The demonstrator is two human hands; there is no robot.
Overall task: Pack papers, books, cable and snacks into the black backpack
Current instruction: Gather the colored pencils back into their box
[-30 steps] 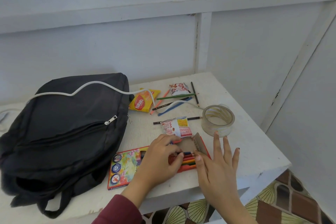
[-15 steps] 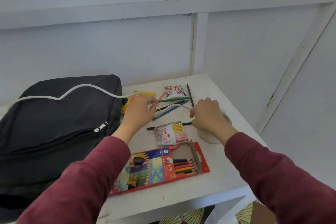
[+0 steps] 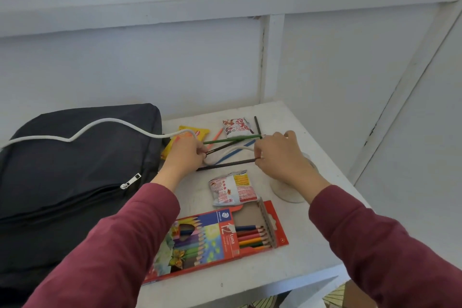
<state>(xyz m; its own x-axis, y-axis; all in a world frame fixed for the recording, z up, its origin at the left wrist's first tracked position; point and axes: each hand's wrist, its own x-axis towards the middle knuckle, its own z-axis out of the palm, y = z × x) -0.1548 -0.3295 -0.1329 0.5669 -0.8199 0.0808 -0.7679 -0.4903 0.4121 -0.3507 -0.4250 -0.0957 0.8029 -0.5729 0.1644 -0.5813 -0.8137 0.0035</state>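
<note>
Having left the pencil box point(image 3: 225, 235), the left hand point(image 3: 185, 155) and right hand point(image 3: 280, 155) pinch the loose pencils point(image 3: 225, 165), apparently, with curled fingers point(image 3: 201, 151) (cable point(image 3: 100, 124) still unpacked).

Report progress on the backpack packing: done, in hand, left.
Done: nothing that shows; the black backpack lies flat with its visible zip closed. In hand: the left hand and right hand both grip the white cable, whose far stretch is draped over the backpack. Left: the cable, the yellow snack packet, the far red-and-white packet and the near red-and-white packet. No papers or books are in view.
</note>
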